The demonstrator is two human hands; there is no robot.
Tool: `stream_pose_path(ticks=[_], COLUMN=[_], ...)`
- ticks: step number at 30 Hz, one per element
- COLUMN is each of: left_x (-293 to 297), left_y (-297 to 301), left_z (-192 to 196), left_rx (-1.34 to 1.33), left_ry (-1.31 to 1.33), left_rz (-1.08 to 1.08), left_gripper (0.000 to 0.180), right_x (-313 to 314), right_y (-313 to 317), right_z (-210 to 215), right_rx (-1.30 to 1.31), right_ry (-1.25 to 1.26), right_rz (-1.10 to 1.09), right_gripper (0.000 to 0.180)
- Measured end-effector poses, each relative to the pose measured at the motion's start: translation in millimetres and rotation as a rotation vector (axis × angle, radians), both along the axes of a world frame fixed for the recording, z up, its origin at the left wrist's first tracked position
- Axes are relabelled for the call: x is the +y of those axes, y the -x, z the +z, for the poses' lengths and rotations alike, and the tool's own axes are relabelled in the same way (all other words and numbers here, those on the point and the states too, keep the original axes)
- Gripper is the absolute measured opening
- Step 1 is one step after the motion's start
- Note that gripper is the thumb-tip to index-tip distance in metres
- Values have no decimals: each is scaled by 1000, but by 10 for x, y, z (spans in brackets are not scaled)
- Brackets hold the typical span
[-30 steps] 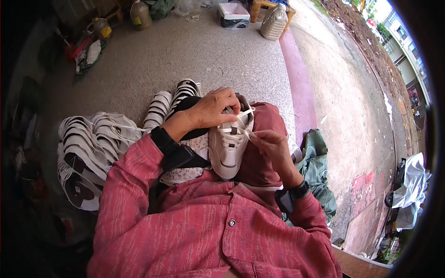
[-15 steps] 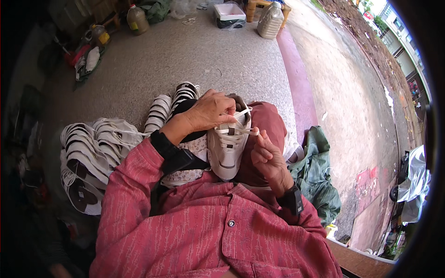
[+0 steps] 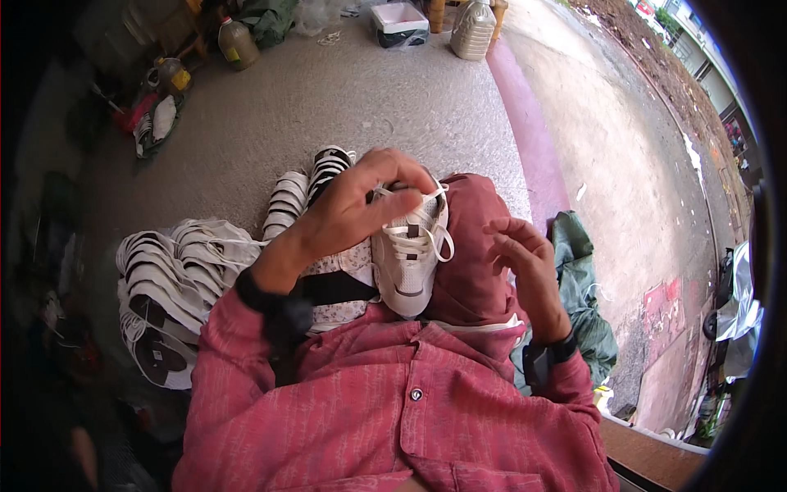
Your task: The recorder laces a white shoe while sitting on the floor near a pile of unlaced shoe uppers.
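Note:
A white sneaker [image 3: 407, 261] with white laces rests on my lap, toe toward me. My left hand [image 3: 352, 209] grips its far end at the collar and laces, fingers curled over the top. To the right of the shoe my right hand [image 3: 525, 262] hovers over my red-clad knee [image 3: 471, 238], fingers spread and empty, not touching the shoe. A patterned cloth [image 3: 340, 283] lies across my lap under the left wrist.
A heap of white shoes [image 3: 168, 283] lies on the ground at my left, with more in a row [image 3: 307, 184] just beyond my knees. A green cloth [image 3: 582, 287] sits at my right. Plastic jugs [image 3: 474, 29], a box [image 3: 399, 20] and clutter stand at the far edge.
My right hand has let go of the shoe's laces and moved away to the right, opening its fingers. My left hand keeps its hold on the shoe.

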State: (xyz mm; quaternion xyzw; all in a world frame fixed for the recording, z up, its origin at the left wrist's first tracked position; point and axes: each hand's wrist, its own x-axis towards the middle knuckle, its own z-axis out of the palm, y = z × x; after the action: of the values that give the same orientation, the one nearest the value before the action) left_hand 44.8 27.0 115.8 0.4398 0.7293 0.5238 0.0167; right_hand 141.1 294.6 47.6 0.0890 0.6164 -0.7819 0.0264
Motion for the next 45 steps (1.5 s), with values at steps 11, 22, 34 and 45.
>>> stream_pose_path(ticks=[11, 22, 34, 45], left_x=[202, -384, -537, -221], left_y=[-1200, -974, -583, -363], left_z=[682, 672, 512, -612], left_rx=[-211, -72, 31, 178], left_ry=[-728, -506, -249, 303], left_rz=[-576, -289, 16, 337], left_gripper=[58, 44, 31, 33], right_x=[-81, -125, -106, -139], right_y=[98, 91, 91, 149], right_z=[-386, -481, -500, -241], right_rx=[0, 43, 29, 4], right_ry=[-93, -119, -146, -191], right_rz=[100, 66, 46, 157], right_gripper=[10, 11, 11, 22])
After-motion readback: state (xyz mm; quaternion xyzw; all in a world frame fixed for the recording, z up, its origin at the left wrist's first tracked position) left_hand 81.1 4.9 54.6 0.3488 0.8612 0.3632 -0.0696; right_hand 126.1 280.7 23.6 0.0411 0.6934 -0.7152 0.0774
